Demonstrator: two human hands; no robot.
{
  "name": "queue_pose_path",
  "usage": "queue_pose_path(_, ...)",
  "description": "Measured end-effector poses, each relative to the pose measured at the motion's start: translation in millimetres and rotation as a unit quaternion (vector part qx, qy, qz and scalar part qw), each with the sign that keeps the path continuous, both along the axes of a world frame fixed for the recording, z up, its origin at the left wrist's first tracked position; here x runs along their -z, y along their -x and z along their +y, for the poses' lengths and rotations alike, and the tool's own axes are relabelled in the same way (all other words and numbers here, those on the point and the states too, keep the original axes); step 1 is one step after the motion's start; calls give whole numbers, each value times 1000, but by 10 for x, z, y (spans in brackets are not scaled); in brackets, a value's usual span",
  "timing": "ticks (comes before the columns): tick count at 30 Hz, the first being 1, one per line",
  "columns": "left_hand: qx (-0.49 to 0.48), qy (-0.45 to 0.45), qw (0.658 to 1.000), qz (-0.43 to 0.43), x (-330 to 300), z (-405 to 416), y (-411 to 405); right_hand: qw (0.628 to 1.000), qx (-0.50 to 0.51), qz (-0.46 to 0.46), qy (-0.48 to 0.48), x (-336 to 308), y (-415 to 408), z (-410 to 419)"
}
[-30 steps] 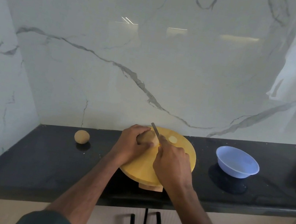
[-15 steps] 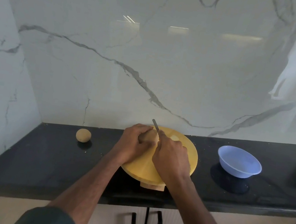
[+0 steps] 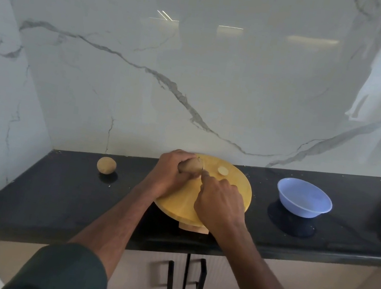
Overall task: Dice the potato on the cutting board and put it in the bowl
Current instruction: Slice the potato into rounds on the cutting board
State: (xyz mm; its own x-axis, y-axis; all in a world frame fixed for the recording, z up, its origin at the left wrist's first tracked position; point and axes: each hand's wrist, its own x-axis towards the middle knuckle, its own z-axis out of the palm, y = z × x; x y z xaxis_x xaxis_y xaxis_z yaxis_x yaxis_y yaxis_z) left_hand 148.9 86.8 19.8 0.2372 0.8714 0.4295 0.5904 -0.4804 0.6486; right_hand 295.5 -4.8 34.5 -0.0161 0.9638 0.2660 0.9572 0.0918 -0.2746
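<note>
Potato [image 3: 190, 166] held for cutting on the round yellow cutting board [image 3: 235, 188].

Left hand [image 3: 170, 172] curls round the potato at the board's far left part, pressing it down. Right hand [image 3: 220, 200] lies curled over the board just right of the potato; the knife it seems to grip is hidden, so I cannot tell. One cut slice [image 3: 222, 170] rests on the board's far side. Blue bowl [image 3: 304, 198] stands right of the board, apart; a second potato [image 3: 106, 165] sits left of it.
</note>
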Motion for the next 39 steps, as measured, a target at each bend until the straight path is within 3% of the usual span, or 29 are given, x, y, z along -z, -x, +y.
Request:
queue_pose_path(18, -68, -7, 997, 40, 48, 0, -57, 1000, -16, 15, 7, 26, -235, -221)
queue_pose_path(32, -23, 16, 1000, -10, 67, 47, 51, 999, 16, 28, -23, 18, -260, -68)
queue_pose_path(39, -24, 24, 999, -17, 60, 60, 43, 992, -11, 97, -74, 34, -91, 52)
